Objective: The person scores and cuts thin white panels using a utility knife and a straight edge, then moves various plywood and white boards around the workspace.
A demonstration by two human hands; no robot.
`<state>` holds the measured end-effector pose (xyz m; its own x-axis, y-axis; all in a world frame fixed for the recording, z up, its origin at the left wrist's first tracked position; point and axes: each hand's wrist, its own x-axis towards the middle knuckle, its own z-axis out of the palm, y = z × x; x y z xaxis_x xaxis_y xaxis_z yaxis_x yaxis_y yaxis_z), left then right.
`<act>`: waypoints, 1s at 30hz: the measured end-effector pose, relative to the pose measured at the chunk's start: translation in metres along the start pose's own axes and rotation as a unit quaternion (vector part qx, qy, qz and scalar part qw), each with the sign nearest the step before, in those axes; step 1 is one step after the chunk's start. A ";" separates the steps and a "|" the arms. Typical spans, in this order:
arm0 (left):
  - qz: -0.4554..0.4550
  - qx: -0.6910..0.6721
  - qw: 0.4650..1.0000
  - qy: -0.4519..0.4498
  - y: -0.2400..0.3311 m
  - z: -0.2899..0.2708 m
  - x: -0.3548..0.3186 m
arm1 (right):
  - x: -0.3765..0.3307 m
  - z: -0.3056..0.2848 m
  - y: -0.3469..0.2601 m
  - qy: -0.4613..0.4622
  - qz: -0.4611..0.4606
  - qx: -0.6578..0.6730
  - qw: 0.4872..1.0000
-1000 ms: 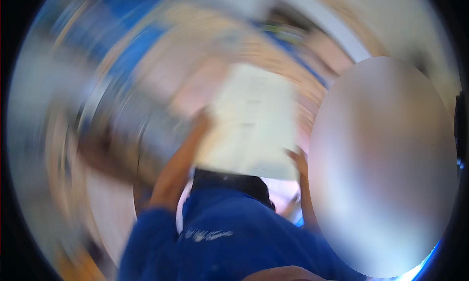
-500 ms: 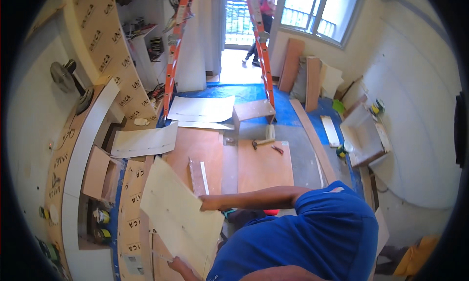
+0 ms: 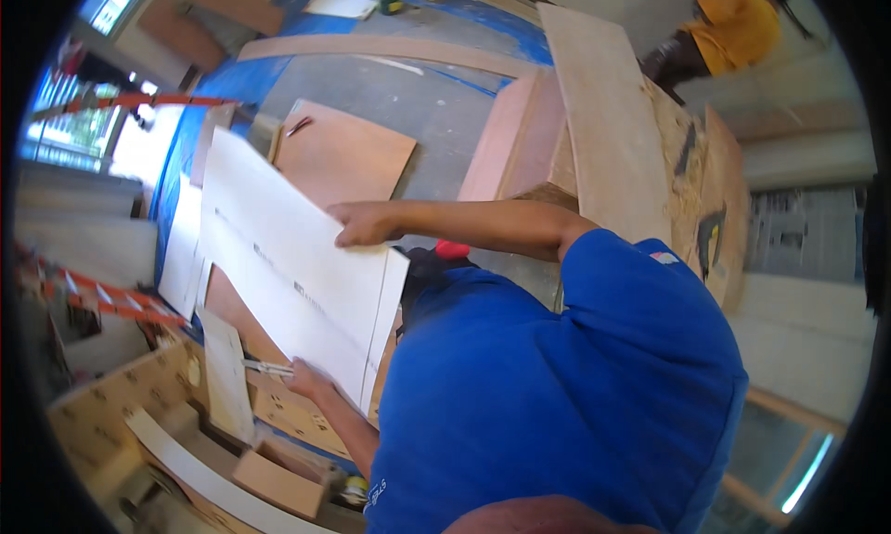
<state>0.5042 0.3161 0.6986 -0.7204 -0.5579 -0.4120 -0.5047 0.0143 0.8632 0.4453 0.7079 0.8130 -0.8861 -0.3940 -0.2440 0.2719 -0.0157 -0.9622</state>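
A large white sheet (image 3: 283,260), thin and stiff like laminate, is held tilted in front of me, with printed marks and a line across its near end. My right hand (image 3: 364,224) grips its upper long edge, thumb on the face and fingers behind. On the opposite edge, my left hand (image 3: 308,382) is closed around a slim silvery tool (image 3: 267,368), whose exact kind I cannot make out. That hand also lies against the sheet's edge. Both fists are partly hidden.
A plywood panel (image 3: 348,154) with red-handled pliers (image 3: 298,126) lies on the floor. Long boards (image 3: 608,116) rest on a wooden box at the right, and a person in yellow (image 3: 738,28) is beyond. An orange ladder (image 3: 121,302) stands left, near a cardboard box (image 3: 278,483).
My view and body have swung to the right, bringing the boards and the person in yellow into sight. The white sheet has turned along with me, still in my hands.
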 end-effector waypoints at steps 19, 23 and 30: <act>0.202 0.103 0.759 -0.610 0.042 0.419 -0.358 | -0.623 -0.179 0.142 0.579 0.216 0.016 0.786; 0.034 0.063 0.756 -0.651 0.028 0.394 -0.248 | -0.640 -0.220 0.219 0.471 0.435 -0.155 0.751; 0.342 0.361 0.809 -0.312 -0.058 0.193 0.035 | -0.604 -0.314 0.301 0.466 0.424 -0.341 0.697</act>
<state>0.4167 0.4558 0.5775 -0.9352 0.3099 -0.1712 0.1300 0.7504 0.6480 0.9445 1.2301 0.6329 -0.4598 0.7783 -0.4276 0.8870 0.4253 -0.1797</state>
